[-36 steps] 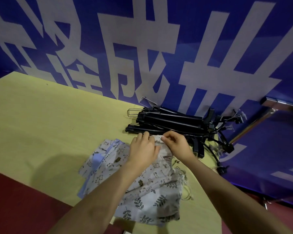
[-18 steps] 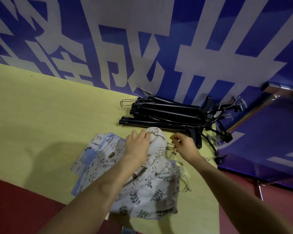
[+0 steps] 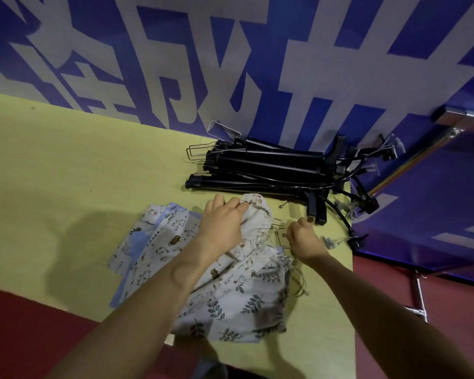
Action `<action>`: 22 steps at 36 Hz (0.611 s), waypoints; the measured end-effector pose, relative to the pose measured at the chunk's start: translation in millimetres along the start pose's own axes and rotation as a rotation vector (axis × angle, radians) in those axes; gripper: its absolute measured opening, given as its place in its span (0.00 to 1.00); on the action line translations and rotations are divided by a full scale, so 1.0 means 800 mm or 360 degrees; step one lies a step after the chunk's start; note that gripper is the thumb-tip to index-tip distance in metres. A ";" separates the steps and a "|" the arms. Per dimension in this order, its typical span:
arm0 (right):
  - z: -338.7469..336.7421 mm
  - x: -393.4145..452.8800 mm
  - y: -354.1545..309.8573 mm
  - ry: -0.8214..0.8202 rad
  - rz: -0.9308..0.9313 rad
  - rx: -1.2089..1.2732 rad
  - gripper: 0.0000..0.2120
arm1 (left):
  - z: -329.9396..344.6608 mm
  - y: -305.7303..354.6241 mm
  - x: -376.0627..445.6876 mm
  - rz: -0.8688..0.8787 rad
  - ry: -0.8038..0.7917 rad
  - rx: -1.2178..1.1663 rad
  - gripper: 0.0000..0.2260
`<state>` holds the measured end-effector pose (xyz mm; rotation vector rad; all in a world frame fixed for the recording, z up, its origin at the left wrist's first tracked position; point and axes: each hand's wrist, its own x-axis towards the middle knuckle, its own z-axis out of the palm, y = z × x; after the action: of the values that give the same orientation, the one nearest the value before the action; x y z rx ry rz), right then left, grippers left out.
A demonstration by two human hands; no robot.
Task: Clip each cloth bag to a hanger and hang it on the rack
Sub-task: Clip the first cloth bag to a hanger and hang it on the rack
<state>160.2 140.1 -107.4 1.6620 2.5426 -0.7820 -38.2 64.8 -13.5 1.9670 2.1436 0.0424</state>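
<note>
The bags (image 3: pixel 225 291) lie heaped on the yellow worktop (image 3: pixel 66 173), long axis running 11 to 5 o'clock. The left hand (image 3: pixel 225 225), palm down, has its fingers pinched on the top bag's gathered mouth. The right hand (image 3: pixel 304 239) is a loose fist at the heap's 3 o'clock; what it holds is unclear. Black hangers (image 3: pixel 268 170) are stacked crosswise at 12 o'clock, against the banner (image 3: pixel 230 64). The worktop's left half is open.

- Blue banner (image 3: pixel 257 64) with large white characters covered the wall behind.
- Yellow-green table (image 3: pixel 66 173) stood against it.
- Dark red floor (image 3: pixel 25 337) showed below.
- Shadows fell on the table's left half.
</note>
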 end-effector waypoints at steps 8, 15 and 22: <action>-0.041 -0.014 -0.053 0.0462 -0.0196 0.0598 0.03 | -0.019 -0.002 0.000 0.0019 -0.0211 -0.0007 0.27; -0.065 -0.019 -0.121 0.0146 -0.0546 0.0873 0.04 | -0.045 -0.010 -0.004 -0.0081 -0.0237 -0.0185 0.31; -0.066 -0.013 -0.144 0.0285 -0.0689 0.0400 0.06 | -0.076 -0.031 -0.009 -0.0161 -0.0120 -0.0202 0.29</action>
<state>79.7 116.5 -11.9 1.2916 3.0996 -1.0576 -73.8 63.3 42.6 1.7609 2.1334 0.0835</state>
